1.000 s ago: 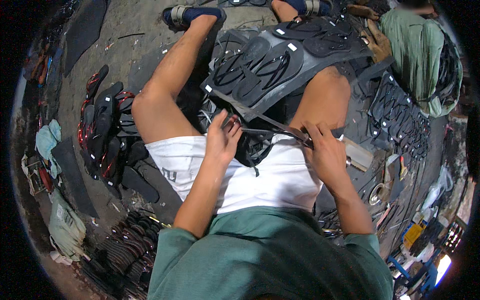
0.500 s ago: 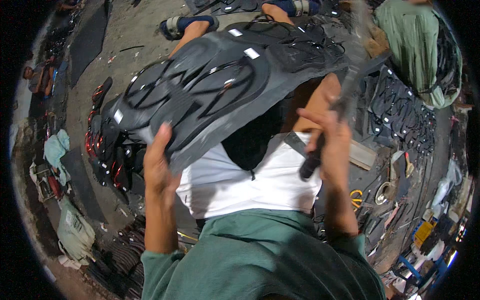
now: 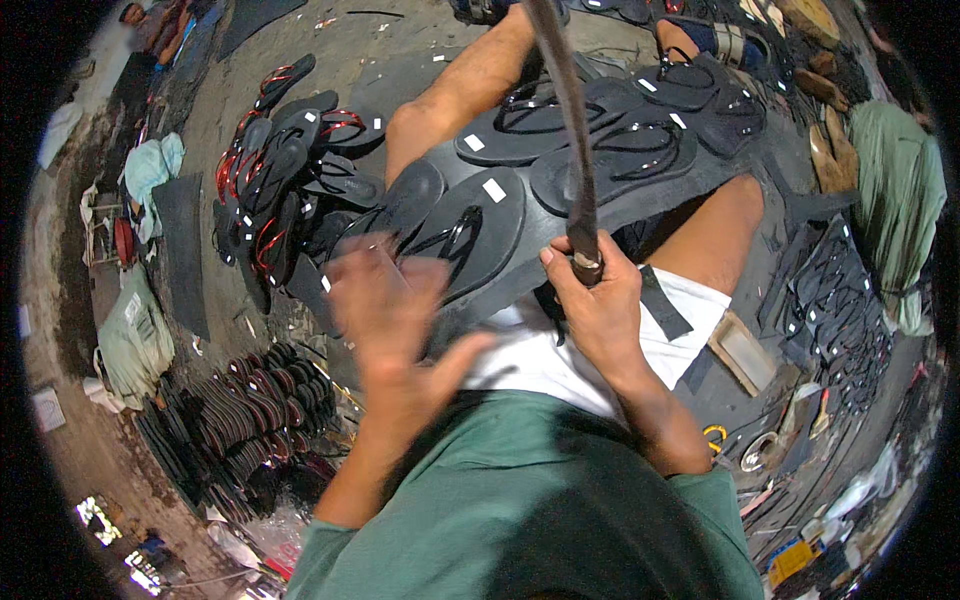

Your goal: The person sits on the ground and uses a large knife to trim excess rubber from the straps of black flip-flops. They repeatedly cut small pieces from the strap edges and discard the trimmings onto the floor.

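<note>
Several black rubber flip-flops [image 3: 470, 225] sit strapped mid-frame; right hand [image 3: 597, 305] fist-grips the long dark blade [image 3: 570, 130], blurred left hand [image 3: 385, 300] spread.

Left hand [image 3: 395, 305] spread open, right hand [image 3: 598, 305] fisted, fingers curled.

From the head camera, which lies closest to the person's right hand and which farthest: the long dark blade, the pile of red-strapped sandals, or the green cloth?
1. Long dark blade: gripped in the right hand, rising upward.
2. Green cloth: off to the right.
3. Pile of red-strapped sandals: far left, beyond the left hand.
</note>
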`<state>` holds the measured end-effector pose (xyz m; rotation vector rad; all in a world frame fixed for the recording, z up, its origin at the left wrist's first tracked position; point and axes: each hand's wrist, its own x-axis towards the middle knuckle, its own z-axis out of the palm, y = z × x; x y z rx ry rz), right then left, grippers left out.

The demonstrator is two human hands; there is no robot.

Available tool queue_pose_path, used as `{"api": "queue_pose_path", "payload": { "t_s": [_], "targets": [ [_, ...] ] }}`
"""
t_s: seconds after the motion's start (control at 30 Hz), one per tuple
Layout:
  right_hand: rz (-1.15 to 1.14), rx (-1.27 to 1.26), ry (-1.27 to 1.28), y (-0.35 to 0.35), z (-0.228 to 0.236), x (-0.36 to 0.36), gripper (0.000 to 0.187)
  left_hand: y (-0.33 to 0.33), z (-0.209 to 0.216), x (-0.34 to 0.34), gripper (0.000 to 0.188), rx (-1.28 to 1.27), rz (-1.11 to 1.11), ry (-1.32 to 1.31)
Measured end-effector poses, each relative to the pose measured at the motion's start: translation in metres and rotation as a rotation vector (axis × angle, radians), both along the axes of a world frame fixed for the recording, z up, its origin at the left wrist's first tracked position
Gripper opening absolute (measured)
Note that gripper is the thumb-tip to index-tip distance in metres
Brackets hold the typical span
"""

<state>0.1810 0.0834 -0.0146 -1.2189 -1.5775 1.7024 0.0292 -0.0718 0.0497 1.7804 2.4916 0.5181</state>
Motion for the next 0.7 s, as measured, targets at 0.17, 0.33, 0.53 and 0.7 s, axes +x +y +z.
{"api": "queue_pose_path", "payload": {
  "t_s": [0.17,0.33,0.53,0.7],
  "targets": [
    [0.020,-0.078,0.056,-0.003,0.014,0.012,0.033,0.068,-0.028,0.007,0.042,0.022,-0.174,-0.010],
    [0.192,0.077,-0.269,-0.037,0.006,0.066,0.041,0.083,-0.018,0.001,0.018,0.101,-0.176,-0.170],
    [0.184,0.373,-0.368,-0.039,-0.002,0.049,0.037,0.086,-0.012,0.009,0.015,0.158,-0.126,-0.286],
    [0.100,0.522,-0.434,-0.020,-0.030,0.009,0.024,0.086,-0.007,0.011,0.016,0.164,-0.132,-0.315]
  ]
}}
